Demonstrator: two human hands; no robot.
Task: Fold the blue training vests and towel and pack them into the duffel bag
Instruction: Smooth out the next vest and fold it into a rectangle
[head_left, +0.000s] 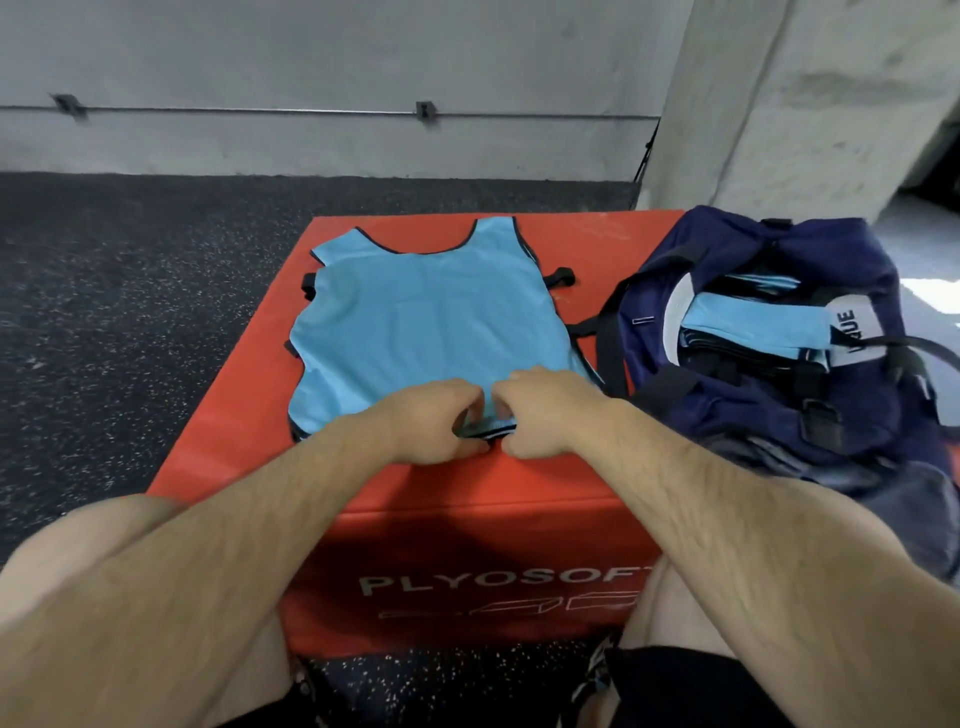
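Both hands pinch the near hem of a blue vest spread on a red box.

The vest (431, 322) lies flat on the box (218, 447), neck away from the person. The left hand (434, 421) and right hand (540, 413) sit side by side at the hem's middle, fingers curled onto the dark-trimmed edge. Just right of the box, a navy duffel bag (779, 415) stands open, with folded blue cloth (753, 319) inside it.

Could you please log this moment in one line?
vest flat on plyo box | left hand pinches hem | right hand pinches hem | duffel bag open, vests inside
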